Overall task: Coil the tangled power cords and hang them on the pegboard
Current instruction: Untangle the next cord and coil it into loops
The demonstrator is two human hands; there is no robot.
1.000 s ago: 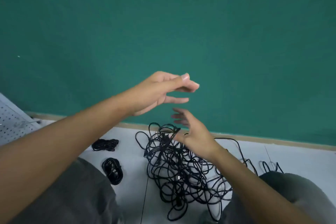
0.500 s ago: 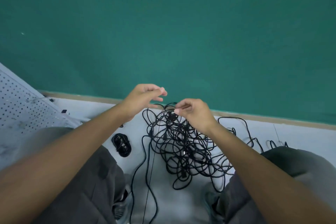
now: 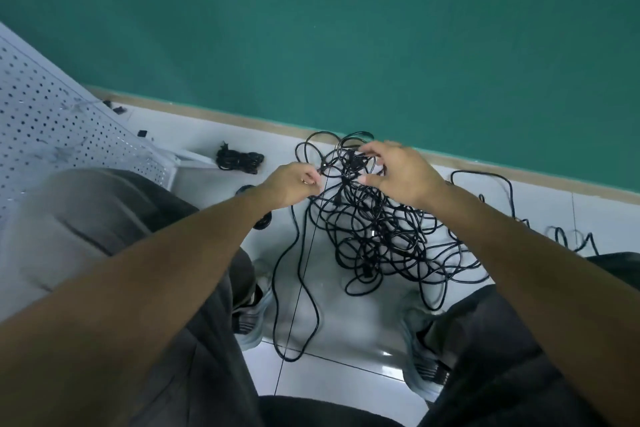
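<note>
A big tangle of black power cords (image 3: 377, 229) lies on the white tiled floor between my knees. My left hand (image 3: 292, 184) pinches a strand at the tangle's upper left edge. My right hand (image 3: 401, 173) hovers over the top of the tangle with fingers spread and curled, thumb and fingertips touching loops. One loose cord (image 3: 298, 288) trails down toward my feet. A coiled black cord (image 3: 240, 160) lies on the floor at the left. The white pegboard (image 3: 62, 128) leans at the far left.
A green wall (image 3: 346, 28) with a tan baseboard stands right behind the tangle. Another small coil (image 3: 263, 220) is partly hidden under my left forearm. More cord loops (image 3: 568, 236) run off to the right. My knees and shoes (image 3: 251, 315) flank the pile.
The view has tilted down and left, showing more pegboard and floor. Both hands dropped from the air onto the top of the tangle; the left now pinches a strand.
</note>
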